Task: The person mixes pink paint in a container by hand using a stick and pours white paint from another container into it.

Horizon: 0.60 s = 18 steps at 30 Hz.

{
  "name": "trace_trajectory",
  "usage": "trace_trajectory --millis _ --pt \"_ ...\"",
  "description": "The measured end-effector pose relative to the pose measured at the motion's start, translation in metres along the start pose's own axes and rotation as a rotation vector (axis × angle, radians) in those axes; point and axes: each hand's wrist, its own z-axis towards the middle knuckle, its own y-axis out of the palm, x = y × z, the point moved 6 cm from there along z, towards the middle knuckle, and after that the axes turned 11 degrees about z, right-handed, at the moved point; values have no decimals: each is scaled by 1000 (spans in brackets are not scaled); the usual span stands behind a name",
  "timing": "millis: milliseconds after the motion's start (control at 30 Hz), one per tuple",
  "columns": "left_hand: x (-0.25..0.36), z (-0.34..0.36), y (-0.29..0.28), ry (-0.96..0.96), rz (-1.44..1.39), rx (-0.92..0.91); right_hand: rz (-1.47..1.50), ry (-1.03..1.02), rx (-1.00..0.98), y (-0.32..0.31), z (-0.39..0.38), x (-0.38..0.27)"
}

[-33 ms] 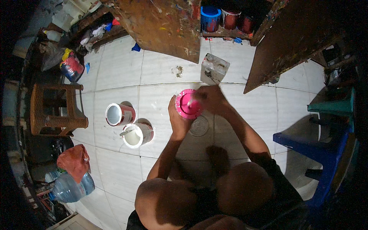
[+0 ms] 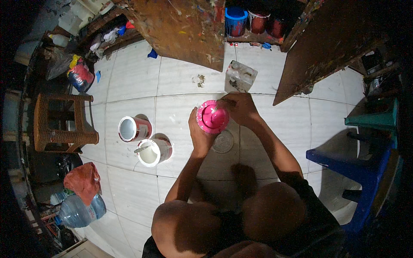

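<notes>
My left hand (image 2: pixel 201 131) grips the side of a pink round container or lid (image 2: pixel 211 117) spattered with white. My right hand (image 2: pixel 238 105) has its fingers closed at the upper right of that pink piece; what they hold is unclear. A translucent disc (image 2: pixel 223 142) lies on the floor just below. Beyond my right hand stands a smudged square container (image 2: pixel 241 75). To the left are an open can with pale grey inside (image 2: pixel 135 128) and another with creamy white content (image 2: pixel 151 157), a stick across its rim.
Wooden doors (image 2: pixel 180 30) (image 2: pixel 318 49) stand open before stained paint cans (image 2: pixel 235 22). A woven brown stool (image 2: pixel 64 139) is on the left, above a blue water bottle (image 2: pixel 81 213) and red cloth (image 2: pixel 81 180). Blue (image 2: pixel 361 167) and green (image 2: pixel 372 116) plastic seats stand right.
My right hand has shifted slightly from over the middle of the pink piece toward its upper right edge, and looks less blurred. The rest looks the same.
</notes>
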Motion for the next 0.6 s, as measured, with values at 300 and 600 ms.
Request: trace_trajectory --millis 300,600 --pt "0 -3 1 38 90 28 -51 52 -13 5 5 6" --pt "-8 -4 -1 44 167 -4 42 -59 75 -8 5 -7"
